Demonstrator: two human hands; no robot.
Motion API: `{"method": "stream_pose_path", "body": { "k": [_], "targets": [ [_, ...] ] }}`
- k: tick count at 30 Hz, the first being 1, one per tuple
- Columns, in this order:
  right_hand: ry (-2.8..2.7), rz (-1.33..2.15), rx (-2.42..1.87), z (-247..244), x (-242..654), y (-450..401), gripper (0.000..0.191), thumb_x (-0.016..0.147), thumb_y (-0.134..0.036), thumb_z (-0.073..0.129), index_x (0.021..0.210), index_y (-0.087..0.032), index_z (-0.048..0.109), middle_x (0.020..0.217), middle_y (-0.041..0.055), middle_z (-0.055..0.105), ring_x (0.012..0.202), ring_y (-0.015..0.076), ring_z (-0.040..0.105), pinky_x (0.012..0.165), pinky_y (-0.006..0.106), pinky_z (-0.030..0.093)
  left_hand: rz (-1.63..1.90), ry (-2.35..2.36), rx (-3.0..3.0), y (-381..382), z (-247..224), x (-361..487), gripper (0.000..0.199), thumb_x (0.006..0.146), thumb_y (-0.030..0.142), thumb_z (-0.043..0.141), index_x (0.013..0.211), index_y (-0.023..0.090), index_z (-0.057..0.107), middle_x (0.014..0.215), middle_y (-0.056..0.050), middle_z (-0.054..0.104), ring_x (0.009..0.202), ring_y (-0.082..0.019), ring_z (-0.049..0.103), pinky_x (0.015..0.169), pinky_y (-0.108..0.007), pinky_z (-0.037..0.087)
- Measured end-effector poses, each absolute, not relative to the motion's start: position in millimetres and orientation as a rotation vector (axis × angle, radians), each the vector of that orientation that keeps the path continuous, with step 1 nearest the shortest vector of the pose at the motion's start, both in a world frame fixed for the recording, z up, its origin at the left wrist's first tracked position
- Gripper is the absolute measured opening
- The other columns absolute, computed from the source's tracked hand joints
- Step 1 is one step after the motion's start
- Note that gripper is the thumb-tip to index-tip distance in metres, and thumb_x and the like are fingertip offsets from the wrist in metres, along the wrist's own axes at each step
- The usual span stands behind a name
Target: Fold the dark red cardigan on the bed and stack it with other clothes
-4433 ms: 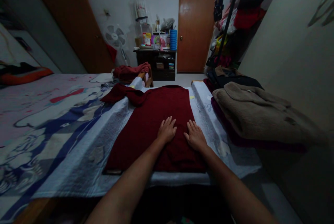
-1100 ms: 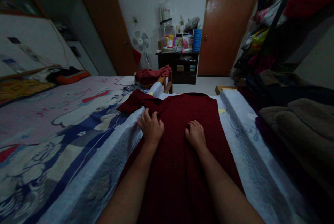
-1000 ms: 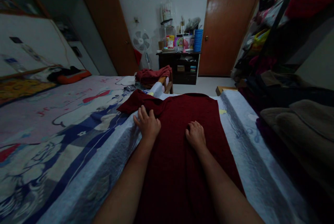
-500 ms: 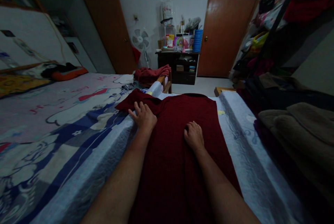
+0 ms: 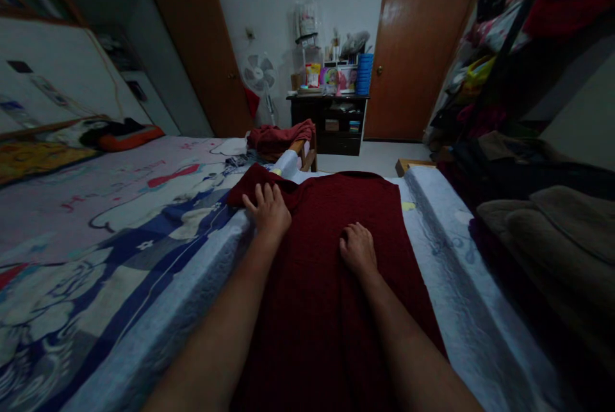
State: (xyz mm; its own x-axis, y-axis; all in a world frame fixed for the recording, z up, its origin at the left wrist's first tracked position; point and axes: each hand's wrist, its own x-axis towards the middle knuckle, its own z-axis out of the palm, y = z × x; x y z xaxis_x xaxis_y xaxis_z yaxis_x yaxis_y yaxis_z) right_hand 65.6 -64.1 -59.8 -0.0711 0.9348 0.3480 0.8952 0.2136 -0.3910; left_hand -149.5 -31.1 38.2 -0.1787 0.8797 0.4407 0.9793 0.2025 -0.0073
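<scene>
A dark red garment [image 5: 312, 277] lies spread over a light blue cloth [image 5: 446, 258], its neckline at the far end. One sleeve [image 5: 250, 181] reaches out to the left, its end by the patterned bedding. My left hand [image 5: 270, 210] rests with fingers spread where this sleeve meets the body of the garment. On the middle right of the garment lies my right hand [image 5: 358, 247], its fingers curled and close together against the fabric; whether they pinch any of it is hidden.
A bed with patterned bedding [image 5: 177, 207] runs along the left. Folded brown clothes [image 5: 567, 220] are piled at the right. Beyond the garment are a reddish cloth [image 5: 278, 136], a white fan [image 5: 260, 72] and a dark cabinet [image 5: 336, 143].
The left sleeve's end has come inward, to the right, and my left hand has shifted slightly right with it. My right hand has stayed almost in place.
</scene>
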Motion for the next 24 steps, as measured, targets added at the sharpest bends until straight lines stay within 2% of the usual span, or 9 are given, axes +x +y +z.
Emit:
{"method": "stream_pose_path", "body": {
  "k": [4,8,12,15,17,19,21,24],
  "targets": [
    [-1.884,0.139,-1.599,-63.1,66.0,-60.9,0.033,0.086,-0.02,0.046,0.114,-0.013,0.061,0.12,0.0129,0.064,0.127,0.0281,0.046,0.112,0.048,0.024,-0.434,-1.948,-2.028,-59.2,26.1,-114.6,0.062,0.085,0.019,0.044,0.146,0.013,0.036,0.155,-0.014,0.032,0.138,-0.036,0.031,0.114,-0.061,0.009],
    [-1.745,0.317,-1.39,-61.8,67.8,-56.7,0.043,0.088,-0.028,0.043,0.126,-0.013,0.055,0.125,0.0137,0.062,0.122,0.0258,0.052,0.113,0.049,0.026,-0.509,-1.783,-2.406,-87.9,6.1,-83.2,0.064,0.085,0.014,0.041,0.149,0.017,0.03,0.158,-0.013,0.026,0.135,-0.028,0.039,0.116,-0.055,0.012],
    [-1.599,0.64,-1.223,-56.6,70.9,-57.0,0.048,0.092,-0.038,0.034,0.131,-0.017,0.052,0.131,0.0124,0.059,0.122,0.0232,0.055,0.108,0.043,0.037,-0.616,-1.723,-2.828,-106.7,-11.5,-67.9,0.079,0.08,0.009,0.042,0.153,0.021,0.011,0.158,-0.01,0.025,0.141,-0.02,0.032,0.116,-0.05,0.02],
    [-1.545,0.73,-1.218,-53.9,71.2,-59.1,0.056,0.089,-0.047,0.043,0.135,-0.016,0.048,0.136,0.0134,0.056,0.126,0.0255,0.051,0.108,0.043,0.038,-0.731,-1.771,-2.944,-113.5,-15.7,-73.1,0.084,0.081,0.01,0.043,0.153,0.019,-0.001,0.158,-0.01,0.026,0.143,-0.017,0.028,0.115,-0.045,0.025],
    [-1.551,0.728,-1.237,-54.4,70.2,-59.5,0.067,0.081,-0.049,0.056,0.137,-0.015,0.045,0.134,0.0145,0.057,0.123,0.0276,0.053,0.106,0.044,0.04,-0.723,-1.856,-2.86,-116.6,-13.5,-85.8,0.078,0.084,0.013,0.043,0.152,0.019,0.007,0.156,-0.01,0.03,0.141,-0.017,0.031,0.115,-0.043,0.025],
    [-1.569,0.704,-1.24,-56.9,69.2,-58.6,0.071,0.075,-0.044,0.063,0.137,-0.015,0.045,0.13,0.0149,0.059,0.119,0.0281,0.056,0.104,0.045,0.042,-0.613,-1.978,-2.684,-120.4,-8.7,-104.6,0.066,0.086,0.015,0.043,0.149,0.019,0.023,0.152,-0.01,0.036,0.139,-0.02,0.035,0.115,-0.043,0.026],
    [-1.566,0.696,-1.221,-60.2,68.9,-57.0,0.064,0.076,-0.038,0.062,0.134,-0.016,0.047,0.127,0.0137,0.061,0.116,0.0265,0.058,0.103,0.044,0.043,-0.446,-2.114,-2.45,-126.5,-3.2,-126.5,0.056,0.088,0.017,0.044,0.143,0.017,0.036,0.149,-0.013,0.041,0.136,-0.024,0.038,0.113,-0.043,0.028],
    [-1.489,0.722,-1.183,-63.0,69.6,-54.7,0.052,0.079,-0.033,0.056,0.128,-0.017,0.052,0.123,0.0115,0.063,0.113,0.024,0.059,0.103,0.042,0.043,-0.182,-2.295,-2.17,-139.7,2.9,-157.1,0.051,0.088,0.019,0.046,0.138,0.015,0.043,0.143,-0.017,0.045,0.127,-0.028,0.048,0.105,-0.041,0.036]
  ]
}}
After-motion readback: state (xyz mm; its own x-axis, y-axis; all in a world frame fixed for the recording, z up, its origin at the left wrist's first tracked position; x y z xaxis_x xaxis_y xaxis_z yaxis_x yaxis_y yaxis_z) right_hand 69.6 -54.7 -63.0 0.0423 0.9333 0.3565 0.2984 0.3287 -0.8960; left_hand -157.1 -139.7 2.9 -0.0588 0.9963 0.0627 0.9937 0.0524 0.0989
